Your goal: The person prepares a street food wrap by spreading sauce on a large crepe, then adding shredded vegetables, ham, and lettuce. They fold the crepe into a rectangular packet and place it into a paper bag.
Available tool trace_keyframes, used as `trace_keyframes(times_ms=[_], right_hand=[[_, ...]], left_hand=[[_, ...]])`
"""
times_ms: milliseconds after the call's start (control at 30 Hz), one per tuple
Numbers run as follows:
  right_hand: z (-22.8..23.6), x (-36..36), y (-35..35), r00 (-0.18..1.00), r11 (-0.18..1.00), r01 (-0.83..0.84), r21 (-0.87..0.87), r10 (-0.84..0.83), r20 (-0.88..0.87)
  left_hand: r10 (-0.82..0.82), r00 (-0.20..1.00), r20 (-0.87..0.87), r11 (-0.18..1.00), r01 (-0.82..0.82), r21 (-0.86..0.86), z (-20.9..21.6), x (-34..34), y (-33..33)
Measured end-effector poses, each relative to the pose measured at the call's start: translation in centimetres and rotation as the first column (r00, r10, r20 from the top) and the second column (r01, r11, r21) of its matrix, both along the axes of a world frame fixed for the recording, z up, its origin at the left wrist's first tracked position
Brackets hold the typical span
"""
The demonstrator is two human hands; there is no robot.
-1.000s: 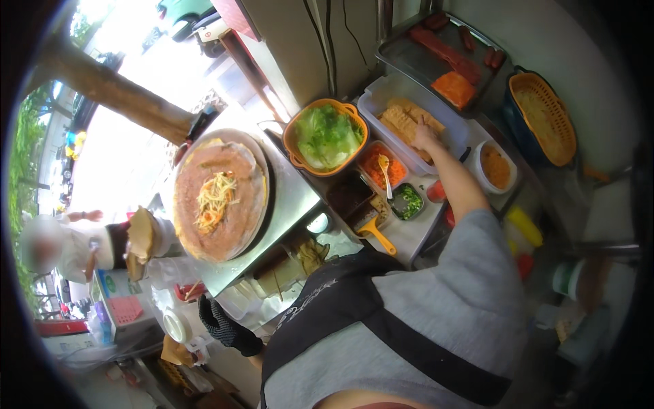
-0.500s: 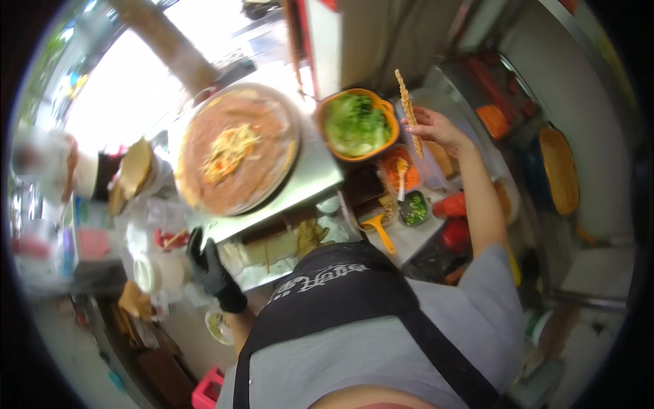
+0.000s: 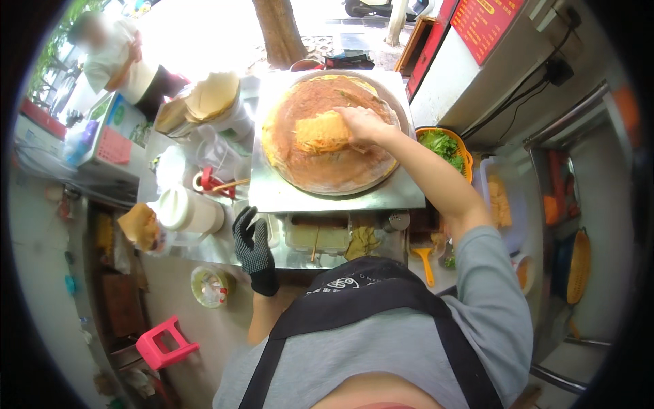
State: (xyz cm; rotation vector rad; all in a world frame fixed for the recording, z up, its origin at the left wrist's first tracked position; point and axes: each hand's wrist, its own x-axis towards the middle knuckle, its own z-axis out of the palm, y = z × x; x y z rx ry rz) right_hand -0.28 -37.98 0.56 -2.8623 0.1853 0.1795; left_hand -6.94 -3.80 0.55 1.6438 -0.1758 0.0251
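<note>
A large round crepe (image 3: 327,174), brushed with reddish-brown sauce, covers the round griddle (image 3: 403,102) in front of me. My right hand (image 3: 364,126) is bare and reaches over it, gripping a rectangular golden crispy cracker (image 3: 320,131) by its right edge. The cracker lies flat at the middle of the crepe, over where shredded filling lay. Whether it is pressed down or just above cannot be seen. My left hand (image 3: 253,251), in a black dotted glove, is held low at the counter's front edge, fingers stretched out and holding nothing.
Right of the griddle stand an orange basket (image 3: 468,163) of lettuce and a clear tub (image 3: 521,221) with more crackers. An orange-handled tool (image 3: 425,266) lies nearer. Left are a white canister (image 3: 187,210) and paper bags (image 3: 214,95). A pink stool (image 3: 167,344) is below; a person (image 3: 112,61) stands beyond.
My right hand has brought the cracker left from above the tub to the crepe and turned it flat, covering the filling. The view has swung left. My left hand stays open.
</note>
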Motion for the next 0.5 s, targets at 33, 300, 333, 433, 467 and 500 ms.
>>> trace_keyframes(times_ms=[33,300,333,433,467,500], right_hand=[[-0.5,0.7,-0.3,1.0,0.999,-0.019,-0.039,0.019,-0.015],[0.0,-0.3,-1.3,0.99,0.998,-0.058,0.007,0.056,0.126],[0.2,-1.2,-1.4,0.978,0.998,-0.039,0.059,0.026,0.209],[2.3,-5.8,-0.9,0.872,0.975,0.064,0.212,-0.158,0.464],[2.8,-7.8,-0.4,0.816,0.958,0.09,0.273,-0.228,0.531],[3.0,-10.2,0.0,0.739,0.933,0.113,0.341,-0.309,0.598]], left_hand=[[0.018,1.0,-0.018,0.998,-0.017,0.062,0.0,0.0,0.6],[0.012,0.999,-0.045,0.996,-0.008,0.094,-0.9,1.2,2.6],[-0.012,0.999,-0.035,0.996,0.015,0.092,-0.7,1.7,2.2],[-0.13,0.991,0.043,0.99,0.127,0.061,-1.3,4.0,0.6],[-0.181,0.981,0.074,0.981,0.175,0.083,-1.3,4.9,-0.2],[-0.245,0.959,0.139,0.957,0.216,0.194,-0.1,5.4,-1.5]])
